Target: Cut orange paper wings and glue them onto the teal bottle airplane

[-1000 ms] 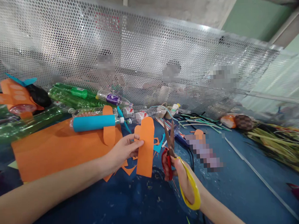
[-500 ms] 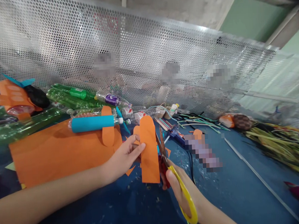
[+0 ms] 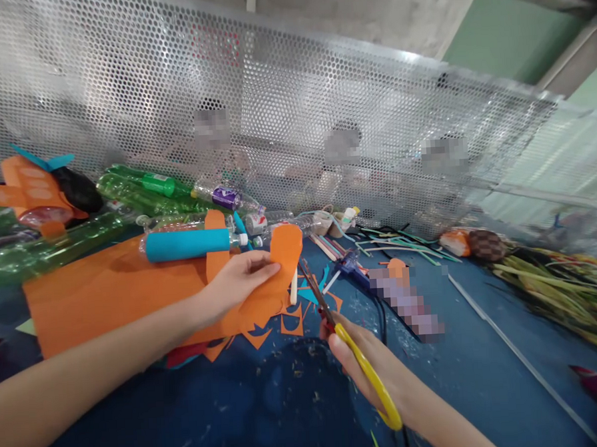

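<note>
My left hand (image 3: 239,280) pinches a strip of orange paper (image 3: 286,247) with a rounded far end, its lower part reaching over the orange sheet. In my right hand (image 3: 381,366) is a pair of scissors (image 3: 361,359) with a yellow handle and rusty-looking blades. The blades point up and away, just right of the strip and apart from it. Orange and blue paper scraps (image 3: 291,322) lie on the blue surface between the hands. Left of them, a bottle wrapped in blue paper (image 3: 188,245) rests with an orange paper strip across it, beside a large orange sheet (image 3: 107,300).
Green plastic bottles (image 3: 142,198) and clear ones lie along the perforated metal panel (image 3: 292,104). A blue glue gun (image 3: 351,266) with a black cord lies right of centre. Thin sticks (image 3: 404,242) and dry leaves (image 3: 547,290) are farther right. People appear behind the panel.
My left hand has moved slightly left with the orange strip, which now tilts and covers less of the scraps. The scissors have come away from the strip's right edge.
</note>
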`<state>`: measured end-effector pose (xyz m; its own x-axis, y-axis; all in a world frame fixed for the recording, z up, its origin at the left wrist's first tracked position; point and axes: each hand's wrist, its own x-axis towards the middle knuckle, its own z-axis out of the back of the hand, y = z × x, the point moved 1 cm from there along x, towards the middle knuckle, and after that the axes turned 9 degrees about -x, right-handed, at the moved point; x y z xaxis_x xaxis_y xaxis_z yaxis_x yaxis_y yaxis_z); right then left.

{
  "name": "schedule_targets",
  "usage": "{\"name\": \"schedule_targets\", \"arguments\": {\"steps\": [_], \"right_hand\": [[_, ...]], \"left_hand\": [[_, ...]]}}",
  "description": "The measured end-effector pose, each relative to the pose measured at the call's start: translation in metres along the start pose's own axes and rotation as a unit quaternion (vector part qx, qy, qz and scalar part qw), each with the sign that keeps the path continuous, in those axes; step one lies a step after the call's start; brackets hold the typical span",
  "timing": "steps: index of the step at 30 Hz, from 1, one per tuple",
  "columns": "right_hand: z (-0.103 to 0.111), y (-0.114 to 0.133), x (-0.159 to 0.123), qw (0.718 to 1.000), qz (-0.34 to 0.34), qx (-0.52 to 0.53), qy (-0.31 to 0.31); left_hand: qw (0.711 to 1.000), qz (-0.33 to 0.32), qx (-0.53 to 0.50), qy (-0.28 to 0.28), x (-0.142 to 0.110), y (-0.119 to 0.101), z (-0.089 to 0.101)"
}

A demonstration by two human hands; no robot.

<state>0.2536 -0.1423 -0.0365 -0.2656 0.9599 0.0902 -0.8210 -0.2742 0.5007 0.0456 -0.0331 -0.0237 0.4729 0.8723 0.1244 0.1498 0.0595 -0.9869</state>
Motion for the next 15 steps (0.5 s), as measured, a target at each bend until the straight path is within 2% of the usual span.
{"name": "schedule_targets", "arguments": {"steps": [5, 10, 15], "right_hand": [[0.0036, 0.0062, -0.0002, 0.999, 0.006, -0.048, -0.018], [0.0002, 0.0051, -0.0001, 0.997, -0.001, -0.075, 0.028], [-0.0025, 0.0061, -0.0022, 0.997, 0.000, -0.073, 0.032]], "left_hand": [[0.999, 0.014, 0.044, -0.009, 0.0073, -0.0013, 0.0118], [0.997, 0.017, 0.064, 0.050, 0.0053, -0.0036, 0.0098], [0.988, 0.025, 0.127, 0.086, -0.0006, -0.0104, 0.0029]]}}
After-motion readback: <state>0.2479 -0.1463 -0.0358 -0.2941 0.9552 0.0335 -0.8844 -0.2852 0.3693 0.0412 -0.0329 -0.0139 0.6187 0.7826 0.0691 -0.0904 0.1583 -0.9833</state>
